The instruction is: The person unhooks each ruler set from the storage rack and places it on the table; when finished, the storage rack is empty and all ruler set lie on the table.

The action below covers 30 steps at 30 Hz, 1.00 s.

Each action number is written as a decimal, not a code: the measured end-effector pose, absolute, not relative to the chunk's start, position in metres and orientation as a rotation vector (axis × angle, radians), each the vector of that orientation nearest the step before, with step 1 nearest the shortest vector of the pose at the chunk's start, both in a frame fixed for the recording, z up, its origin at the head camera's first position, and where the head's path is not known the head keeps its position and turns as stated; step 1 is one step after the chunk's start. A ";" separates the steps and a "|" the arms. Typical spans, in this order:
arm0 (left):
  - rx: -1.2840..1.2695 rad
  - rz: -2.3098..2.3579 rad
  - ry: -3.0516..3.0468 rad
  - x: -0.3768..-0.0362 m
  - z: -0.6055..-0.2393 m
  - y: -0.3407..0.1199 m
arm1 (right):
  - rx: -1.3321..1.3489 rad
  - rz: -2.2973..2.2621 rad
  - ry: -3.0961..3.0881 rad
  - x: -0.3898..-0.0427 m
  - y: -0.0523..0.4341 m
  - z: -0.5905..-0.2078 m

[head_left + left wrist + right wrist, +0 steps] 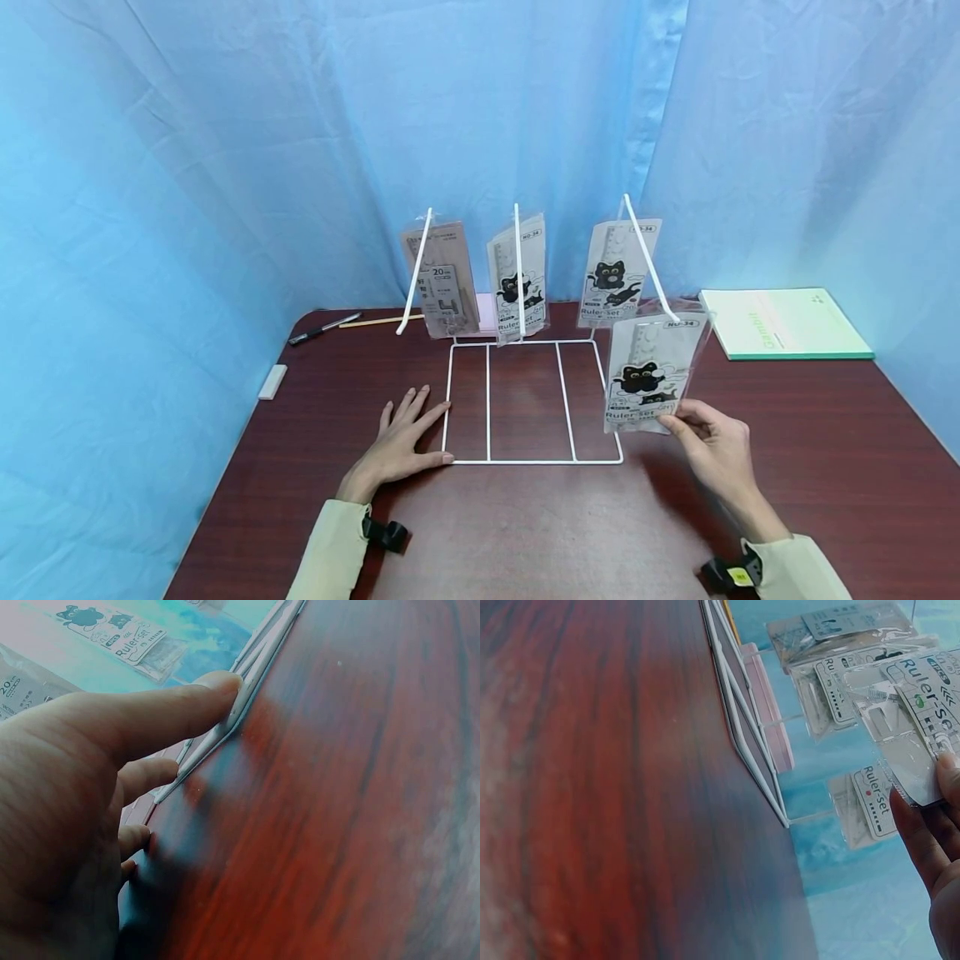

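While the left hand lies flat on the counter, fingers straight, thumb and fingertips touching the rack's left base wire, I see the right hand pinching a ruler pack by its bottom edge. Pack is upright, just right of the rack base, its top at the tip of the rack's right peg. Three more packs hang at the back of the rack, one per peg. Pen and eraser sit left of the rack, green notebook well to its right.
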<state>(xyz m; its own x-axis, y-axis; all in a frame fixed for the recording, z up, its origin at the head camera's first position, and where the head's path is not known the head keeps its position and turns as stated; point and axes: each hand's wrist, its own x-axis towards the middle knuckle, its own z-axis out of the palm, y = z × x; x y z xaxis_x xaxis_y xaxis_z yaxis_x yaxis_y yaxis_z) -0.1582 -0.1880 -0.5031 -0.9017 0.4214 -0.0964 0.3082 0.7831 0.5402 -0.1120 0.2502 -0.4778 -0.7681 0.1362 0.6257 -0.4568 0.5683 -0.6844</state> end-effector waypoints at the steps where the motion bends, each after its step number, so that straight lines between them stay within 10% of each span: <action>1: 0.575 0.783 2.764 -0.158 -0.503 -0.188 | 0.258 1.190 -2.155 -0.112 0.250 -0.478; 30: 0.569 0.779 2.769 -0.159 -0.505 -0.188 | 0.297 1.182 -2.126 -0.094 0.254 -0.472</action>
